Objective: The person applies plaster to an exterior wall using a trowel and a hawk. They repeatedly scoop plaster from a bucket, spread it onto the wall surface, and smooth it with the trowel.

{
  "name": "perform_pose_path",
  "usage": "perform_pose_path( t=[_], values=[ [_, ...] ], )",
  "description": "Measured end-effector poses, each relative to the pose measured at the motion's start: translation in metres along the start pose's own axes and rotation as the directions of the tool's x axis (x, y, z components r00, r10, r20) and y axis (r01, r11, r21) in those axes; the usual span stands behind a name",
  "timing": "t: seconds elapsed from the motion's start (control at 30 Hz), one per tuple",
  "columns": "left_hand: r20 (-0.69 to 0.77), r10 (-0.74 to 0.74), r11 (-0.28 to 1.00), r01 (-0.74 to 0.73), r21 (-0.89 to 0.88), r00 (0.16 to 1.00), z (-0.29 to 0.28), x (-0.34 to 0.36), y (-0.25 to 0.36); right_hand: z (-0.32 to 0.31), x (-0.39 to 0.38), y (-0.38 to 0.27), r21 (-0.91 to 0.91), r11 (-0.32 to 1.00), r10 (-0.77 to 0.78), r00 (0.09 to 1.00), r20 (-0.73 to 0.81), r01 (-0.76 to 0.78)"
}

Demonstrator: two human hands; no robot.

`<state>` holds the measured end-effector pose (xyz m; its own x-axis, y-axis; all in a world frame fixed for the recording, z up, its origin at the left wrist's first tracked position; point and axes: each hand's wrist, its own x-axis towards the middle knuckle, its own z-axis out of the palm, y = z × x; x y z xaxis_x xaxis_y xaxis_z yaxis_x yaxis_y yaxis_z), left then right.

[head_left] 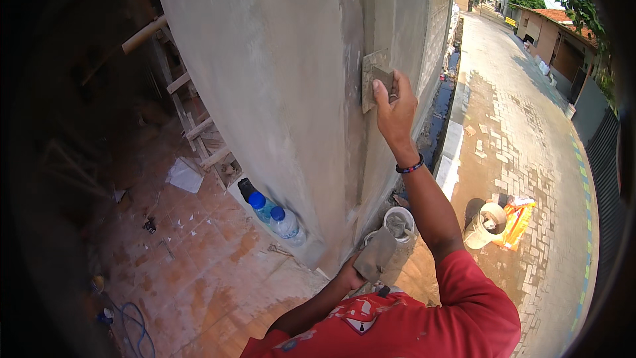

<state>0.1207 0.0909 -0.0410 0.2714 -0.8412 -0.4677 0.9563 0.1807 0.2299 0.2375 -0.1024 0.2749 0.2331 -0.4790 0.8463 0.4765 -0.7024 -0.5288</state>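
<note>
My right hand (400, 109) is raised, its fingers closed on a wide scraper (368, 91). The blade lies against the grey plastered wall (265, 59), beside the vertical edge where a darker, damp-looking strip runs down. Lower, close to my body, my left hand (349, 275) grips a flat, roughly rectangular grey plate (376, 252); its exact kind I cannot make out. The plate is tilted and partly covers a white bucket (406, 218) with grey matter in it. Most of my left fingers are hidden behind the plate.
Two blue-capped water bottles (285, 224) and a dark bottle (246, 188) stand at the wall's foot. Wooden poles (199, 129) lean at left. A drainage channel (438, 119) runs along the wall at right. A pale bucket (485, 225) and an orange sack (517, 222) are on the paving.
</note>
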Motion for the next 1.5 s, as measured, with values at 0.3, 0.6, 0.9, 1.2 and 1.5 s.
perform_pose_path(
  t=[0.3,0.6,0.9,1.2,1.5],
  values=[
    [0.037,0.043,0.998,-0.042,-0.051,0.998,-0.034,0.044,0.005,-0.035,-0.006,0.067,0.021,0.94,0.341,0.94,0.02,-0.341],
    [0.095,0.128,0.991,-0.124,-0.048,0.987,0.016,0.058,-0.002,-0.011,0.026,0.036,0.045,0.991,-0.124,0.992,0.031,0.123],
    [-0.105,0.258,0.965,-0.261,-0.021,0.96,0.015,0.061,-0.003,-0.019,0.107,0.012,0.466,0.883,0.037,0.999,0.031,-0.047],
    [-0.112,0.235,0.965,-0.246,-0.09,0.965,0.024,0.075,-0.002,0.008,0.147,-0.036,0.208,0.95,-0.241,0.971,0.004,0.235],
    [-0.126,0.27,0.955,-0.282,-0.093,0.955,0.029,0.071,0.004,-0.05,0.042,0.08,0.387,0.805,0.379,0.891,0.25,-0.45]
  ],
)
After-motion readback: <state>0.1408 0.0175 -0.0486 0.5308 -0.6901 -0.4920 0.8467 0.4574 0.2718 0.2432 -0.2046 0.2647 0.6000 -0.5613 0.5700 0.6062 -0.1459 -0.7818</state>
